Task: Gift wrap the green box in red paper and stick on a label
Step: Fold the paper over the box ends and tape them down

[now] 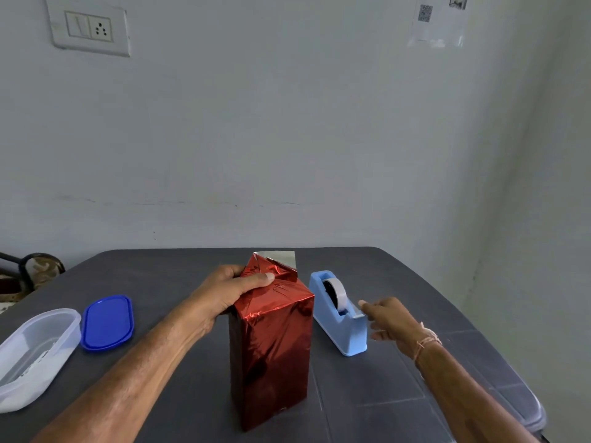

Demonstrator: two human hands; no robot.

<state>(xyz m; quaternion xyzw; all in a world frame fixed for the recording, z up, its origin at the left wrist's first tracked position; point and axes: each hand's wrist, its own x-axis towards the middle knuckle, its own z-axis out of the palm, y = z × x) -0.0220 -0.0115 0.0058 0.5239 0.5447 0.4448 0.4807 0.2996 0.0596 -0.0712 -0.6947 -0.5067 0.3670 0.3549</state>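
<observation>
- Pinching the folded paper [278,290] on top of the box [271,362], my left hand [224,295] lays its thumb across the flaps.
- Box stands upright mid-table [399,378], red all round; one silver-backed flap sticks up at the far edge.
- My right hand [390,321] holds nothing, forefinger out at the cutter end of the dispenser [339,324], just right of the box.
- Best done, I judge: thumb pressing hard, short strip, torn down against the blade.

L hand [224,292]: thumb and fingers curled round top of red foil-wrapped box [271,340]. R hand [390,321] stretched fwd, index straight, other fingers loose.
</observation>
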